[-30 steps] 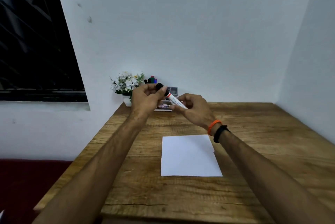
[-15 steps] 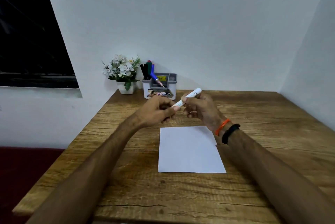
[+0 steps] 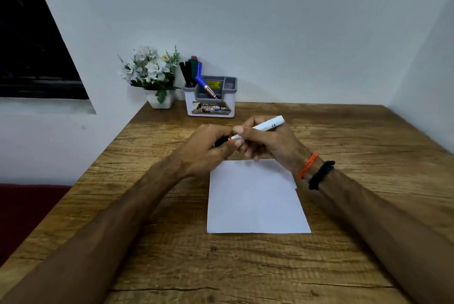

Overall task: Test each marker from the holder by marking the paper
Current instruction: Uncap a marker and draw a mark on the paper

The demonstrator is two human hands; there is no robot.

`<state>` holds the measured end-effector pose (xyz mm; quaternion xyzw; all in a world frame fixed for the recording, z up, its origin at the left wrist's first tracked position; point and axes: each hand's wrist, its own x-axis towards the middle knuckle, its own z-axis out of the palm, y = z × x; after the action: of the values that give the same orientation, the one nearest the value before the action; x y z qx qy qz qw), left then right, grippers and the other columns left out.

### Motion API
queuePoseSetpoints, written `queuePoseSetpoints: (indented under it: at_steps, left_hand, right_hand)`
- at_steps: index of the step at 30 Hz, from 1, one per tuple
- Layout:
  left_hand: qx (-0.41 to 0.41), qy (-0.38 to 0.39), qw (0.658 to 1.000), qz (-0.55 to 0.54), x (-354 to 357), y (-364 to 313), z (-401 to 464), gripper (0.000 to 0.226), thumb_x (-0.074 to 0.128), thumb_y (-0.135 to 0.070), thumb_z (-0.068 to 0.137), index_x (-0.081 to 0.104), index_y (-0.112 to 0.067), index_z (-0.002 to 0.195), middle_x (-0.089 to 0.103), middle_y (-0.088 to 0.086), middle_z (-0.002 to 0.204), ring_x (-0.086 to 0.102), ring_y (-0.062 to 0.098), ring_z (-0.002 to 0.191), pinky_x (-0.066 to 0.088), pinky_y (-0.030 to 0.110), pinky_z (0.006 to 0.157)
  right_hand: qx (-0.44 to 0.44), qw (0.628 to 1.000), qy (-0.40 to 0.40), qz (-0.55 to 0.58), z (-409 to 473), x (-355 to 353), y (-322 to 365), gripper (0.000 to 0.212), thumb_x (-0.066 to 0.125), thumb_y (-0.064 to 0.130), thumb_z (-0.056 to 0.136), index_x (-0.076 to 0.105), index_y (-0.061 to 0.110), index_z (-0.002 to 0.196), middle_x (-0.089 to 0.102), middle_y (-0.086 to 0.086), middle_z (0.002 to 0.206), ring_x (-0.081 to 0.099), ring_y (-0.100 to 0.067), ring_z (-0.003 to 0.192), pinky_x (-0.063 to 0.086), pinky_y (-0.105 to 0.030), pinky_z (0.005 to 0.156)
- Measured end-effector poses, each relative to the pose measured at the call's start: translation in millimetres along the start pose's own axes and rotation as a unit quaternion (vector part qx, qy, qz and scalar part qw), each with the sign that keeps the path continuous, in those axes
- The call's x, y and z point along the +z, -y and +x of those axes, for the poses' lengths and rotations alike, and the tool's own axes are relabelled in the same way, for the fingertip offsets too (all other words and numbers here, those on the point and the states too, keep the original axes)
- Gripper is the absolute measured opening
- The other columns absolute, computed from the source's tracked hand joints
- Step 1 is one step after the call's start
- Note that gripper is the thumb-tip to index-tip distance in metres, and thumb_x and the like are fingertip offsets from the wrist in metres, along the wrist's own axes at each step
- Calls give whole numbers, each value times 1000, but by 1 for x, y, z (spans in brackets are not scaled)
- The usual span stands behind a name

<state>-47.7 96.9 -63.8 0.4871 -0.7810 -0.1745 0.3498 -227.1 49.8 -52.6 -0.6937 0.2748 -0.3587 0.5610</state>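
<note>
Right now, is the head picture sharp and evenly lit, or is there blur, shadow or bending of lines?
Head view: dim, soft light with no glare; the paper looks evenly grey-white; the hands cast only faint shadows on the table; the window frame slants strongly from wide-angle distortion; the holder label is too blurred to read.

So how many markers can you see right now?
5, maybe more hidden. A white marker is held in both hands above the paper's far edge. In the holder: two black, one green, and a blue one leaning right.

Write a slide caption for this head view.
Both hands grip a white marker above blank paper; holder behind.
</note>
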Motion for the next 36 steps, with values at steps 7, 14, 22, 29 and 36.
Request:
queuePoseSetpoints:
  at_steps: [7, 14, 22, 29, 36]
  left_hand:
    - [12, 17, 1000, 7, 1, 1, -1, 18, 48, -29, 92, 64, -32, 83, 66, -8, 73, 53, 9, 61, 39, 25, 56]
    - [35, 7, 999, -29, 2, -2, -3, 21, 50, -23, 95, 69, -14, 92, 71, -5, 83, 65, 17, 73, 49, 32, 64]
    - [49, -10, 999, -13, 0, -6, -5, 10, 55, -37, 94, 62, -38, 86, 59, -17, 68, 50, 4, 61, 37, 24, 56]
    - [-71, 26, 994, -75, -5, -1, -10, 40, 78, -49, 69, 67, -29, 102, 67, -21, 75, 63, 5, 69, 51, 30, 69]
    - [-44, 46, 997, 46, -19, -3, -12, 24, 80, -26, 77, 74, -26, 100, 66, -14, 80, 53, -10, 62, 47, 23, 61]
  right_hand:
    - [5, 1000, 15, 8, 0, 4, -2, 19, 70, 12, 87, 60, 7, 72, 70, -6, 66, 59, -14, 48, 45, -21, 44]
    - [-7, 999, 25, 29, 0, 2, -2, 21, 72, 17, 83, 61, 10, 67, 66, -9, 63, 55, -12, 45, 41, -19, 42]
    - [-17, 999, 22, 36, 0, -3, -3, 19, 76, 19, 80, 65, 19, 64, 66, -16, 69, 55, -12, 49, 45, -19, 47]
    - [-40, 999, -11, 30, -4, -6, -5, 14, 75, 13, 82, 65, 5, 77, 64, -5, 59, 54, -13, 46, 43, -20, 45]
    - [-37, 973, -116, 194, -4, -14, 4, 20, 67, 18, 77, 60, 20, 59, 54, 3, 51, 47, -7, 42, 34, -17, 41]
